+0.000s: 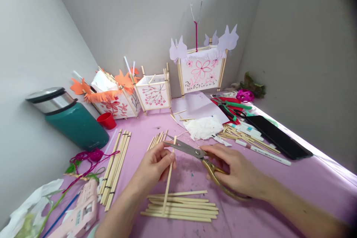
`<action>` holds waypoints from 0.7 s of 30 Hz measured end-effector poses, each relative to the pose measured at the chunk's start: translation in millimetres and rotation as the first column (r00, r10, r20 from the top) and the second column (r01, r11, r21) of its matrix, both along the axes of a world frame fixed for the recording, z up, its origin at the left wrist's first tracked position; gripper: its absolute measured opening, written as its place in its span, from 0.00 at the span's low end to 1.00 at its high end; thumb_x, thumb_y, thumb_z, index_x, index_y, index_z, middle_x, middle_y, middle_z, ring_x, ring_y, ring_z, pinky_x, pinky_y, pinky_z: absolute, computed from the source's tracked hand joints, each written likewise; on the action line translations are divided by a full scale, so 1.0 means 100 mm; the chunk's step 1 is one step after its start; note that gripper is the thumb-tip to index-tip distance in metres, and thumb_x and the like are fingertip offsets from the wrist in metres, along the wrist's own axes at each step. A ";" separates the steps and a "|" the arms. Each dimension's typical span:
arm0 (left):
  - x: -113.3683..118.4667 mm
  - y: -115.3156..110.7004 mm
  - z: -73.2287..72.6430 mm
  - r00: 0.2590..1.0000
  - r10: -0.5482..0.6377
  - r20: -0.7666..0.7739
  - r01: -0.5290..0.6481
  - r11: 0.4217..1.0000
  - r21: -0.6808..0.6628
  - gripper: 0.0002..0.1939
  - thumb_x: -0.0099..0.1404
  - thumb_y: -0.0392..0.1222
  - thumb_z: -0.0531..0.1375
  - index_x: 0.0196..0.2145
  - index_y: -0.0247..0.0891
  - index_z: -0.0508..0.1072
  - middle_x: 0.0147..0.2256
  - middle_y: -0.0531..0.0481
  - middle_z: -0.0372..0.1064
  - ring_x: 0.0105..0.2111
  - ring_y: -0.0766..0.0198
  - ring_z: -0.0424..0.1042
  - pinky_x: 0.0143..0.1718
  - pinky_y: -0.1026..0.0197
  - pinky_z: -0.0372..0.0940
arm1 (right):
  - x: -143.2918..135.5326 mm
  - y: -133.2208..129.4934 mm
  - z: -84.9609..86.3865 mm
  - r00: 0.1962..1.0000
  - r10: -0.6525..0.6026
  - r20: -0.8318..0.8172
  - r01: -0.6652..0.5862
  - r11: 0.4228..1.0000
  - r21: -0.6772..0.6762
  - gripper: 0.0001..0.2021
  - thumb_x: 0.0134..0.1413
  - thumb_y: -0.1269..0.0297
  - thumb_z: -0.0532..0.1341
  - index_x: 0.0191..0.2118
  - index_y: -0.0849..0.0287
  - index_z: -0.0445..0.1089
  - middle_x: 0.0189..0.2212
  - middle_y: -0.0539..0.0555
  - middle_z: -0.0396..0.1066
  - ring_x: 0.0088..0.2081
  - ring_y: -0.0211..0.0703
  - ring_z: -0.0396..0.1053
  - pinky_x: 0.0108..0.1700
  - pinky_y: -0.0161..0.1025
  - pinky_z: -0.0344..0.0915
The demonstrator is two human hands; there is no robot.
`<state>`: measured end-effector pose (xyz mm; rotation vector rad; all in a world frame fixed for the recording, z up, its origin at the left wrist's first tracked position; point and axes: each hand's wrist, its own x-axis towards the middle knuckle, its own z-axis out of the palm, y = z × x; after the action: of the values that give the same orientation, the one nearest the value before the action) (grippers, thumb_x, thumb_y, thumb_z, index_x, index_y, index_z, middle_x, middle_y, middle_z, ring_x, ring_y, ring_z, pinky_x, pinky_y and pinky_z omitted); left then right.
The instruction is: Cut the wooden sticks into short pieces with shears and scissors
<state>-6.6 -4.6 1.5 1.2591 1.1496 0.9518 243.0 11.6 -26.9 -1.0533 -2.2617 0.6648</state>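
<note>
My left hand pinches a thin wooden stick that stands slanted, its upper end between the blades of the scissors. The gold-handled scissors are partly open, and my right hand is wrapped round their handles. Below the hands, several wooden sticks lie side by side on the pink table. More short sticks lie just behind my left hand, partly hidden by it.
To the left are a teal bottle, a red cup, bound stick bundles and a pink glue gun. Decorated paper lanterns stand at the back. On the right lie pliers, markers and a black phone.
</note>
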 end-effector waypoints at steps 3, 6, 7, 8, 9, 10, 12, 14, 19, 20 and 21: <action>-0.01 -0.01 -0.01 0.999 -0.002 0.047 0.003 1.000 -0.027 0.19 0.61 0.50 0.61 0.45 0.38 0.65 0.22 0.58 0.65 0.11 0.77 0.51 0.12 0.70 0.44 | 0.00 -0.01 -0.01 1.000 -0.014 0.008 0.014 0.999 0.048 0.27 0.49 0.72 0.59 0.56 0.53 0.62 0.43 0.53 0.68 0.35 0.40 0.65 0.39 0.39 0.62; -0.01 -0.01 0.00 0.996 -0.007 0.085 0.010 0.999 -0.039 0.18 0.61 0.49 0.61 0.45 0.38 0.65 0.22 0.58 0.65 0.12 0.77 0.50 0.13 0.70 0.43 | 0.00 -0.01 -0.01 1.000 -0.023 -0.001 0.023 0.999 0.024 0.27 0.49 0.71 0.61 0.57 0.53 0.61 0.45 0.53 0.68 0.36 0.40 0.66 0.40 0.39 0.62; -0.01 -0.01 0.00 0.996 -0.004 0.094 0.008 0.999 -0.040 0.18 0.61 0.49 0.61 0.44 0.38 0.65 0.22 0.57 0.66 0.12 0.77 0.50 0.13 0.70 0.43 | 0.00 -0.01 0.00 1.000 -0.027 -0.004 0.027 1.000 0.012 0.27 0.49 0.71 0.61 0.57 0.52 0.61 0.45 0.53 0.67 0.36 0.40 0.66 0.40 0.39 0.62; -0.01 -0.01 0.00 0.995 0.001 0.102 0.003 0.999 -0.042 0.17 0.60 0.48 0.62 0.44 0.38 0.66 0.22 0.57 0.66 0.12 0.78 0.50 0.13 0.70 0.43 | 0.00 -0.01 -0.01 1.000 -0.030 -0.006 0.030 1.000 0.003 0.27 0.49 0.70 0.62 0.57 0.52 0.61 0.46 0.53 0.67 0.36 0.40 0.66 0.39 0.39 0.62; -0.01 -0.01 0.01 0.994 0.010 0.108 -0.005 0.999 -0.043 0.17 0.60 0.48 0.62 0.43 0.37 0.66 0.22 0.57 0.66 0.12 0.78 0.50 0.13 0.70 0.43 | 0.00 0.00 -0.01 0.999 -0.032 -0.006 0.032 0.999 0.001 0.28 0.49 0.70 0.62 0.57 0.52 0.61 0.46 0.53 0.67 0.36 0.40 0.66 0.39 0.39 0.62; -0.01 -0.01 0.01 0.994 0.017 0.110 -0.012 0.999 -0.045 0.17 0.59 0.48 0.63 0.43 0.37 0.66 0.23 0.57 0.66 0.12 0.78 0.50 0.13 0.70 0.43 | 0.00 0.00 -0.01 0.999 -0.033 -0.004 0.033 0.999 0.007 0.27 0.49 0.70 0.62 0.57 0.52 0.61 0.45 0.53 0.67 0.36 0.40 0.65 0.39 0.39 0.62; 0.00 -0.01 0.01 0.994 0.020 0.108 -0.015 0.998 -0.053 0.18 0.59 0.47 0.63 0.44 0.38 0.66 0.23 0.57 0.66 0.12 0.78 0.49 0.12 0.70 0.42 | -0.01 0.00 -0.02 1.000 -0.030 0.002 0.030 0.999 0.039 0.27 0.49 0.71 0.61 0.57 0.53 0.61 0.44 0.53 0.67 0.36 0.40 0.65 0.39 0.39 0.62; 0.00 -0.01 0.02 0.994 0.013 0.106 -0.007 0.998 -0.059 0.19 0.60 0.47 0.62 0.46 0.38 0.66 0.22 0.58 0.65 0.12 0.78 0.49 0.12 0.70 0.41 | -0.02 -0.01 -0.02 0.999 -0.033 0.012 0.032 0.997 0.073 0.28 0.49 0.72 0.59 0.57 0.54 0.60 0.45 0.54 0.67 0.37 0.42 0.66 0.40 0.40 0.62; 0.01 -0.02 0.03 0.995 0.016 0.098 -0.010 0.998 -0.061 0.21 0.60 0.47 0.62 0.48 0.38 0.65 0.23 0.57 0.65 0.12 0.78 0.50 0.12 0.70 0.41 | -0.03 -0.02 -0.03 0.998 -0.052 0.020 0.049 0.993 0.107 0.28 0.48 0.73 0.58 0.58 0.55 0.60 0.46 0.56 0.66 0.42 0.45 0.66 0.42 0.42 0.62; 0.01 -0.02 0.03 0.995 0.010 0.100 -0.004 0.998 -0.062 0.21 0.60 0.47 0.62 0.49 0.38 0.65 0.23 0.57 0.65 0.12 0.78 0.50 0.12 0.70 0.41 | -0.03 -0.02 -0.03 0.999 -0.048 0.016 0.046 0.994 0.103 0.28 0.49 0.73 0.58 0.58 0.55 0.60 0.46 0.56 0.66 0.42 0.45 0.66 0.42 0.42 0.63; 0.00 -0.02 0.04 0.995 0.005 0.104 0.002 0.998 -0.063 0.22 0.60 0.47 0.62 0.49 0.38 0.65 0.22 0.57 0.65 0.12 0.78 0.49 0.12 0.70 0.41 | -0.03 -0.01 -0.04 0.999 -0.043 0.013 0.041 0.995 0.094 0.28 0.49 0.73 0.58 0.58 0.55 0.60 0.46 0.56 0.66 0.41 0.44 0.66 0.42 0.41 0.63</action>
<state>-6.2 -6.5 5.0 1.1451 1.0904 0.9641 240.3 10.2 -30.5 -1.0606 -2.2541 0.5298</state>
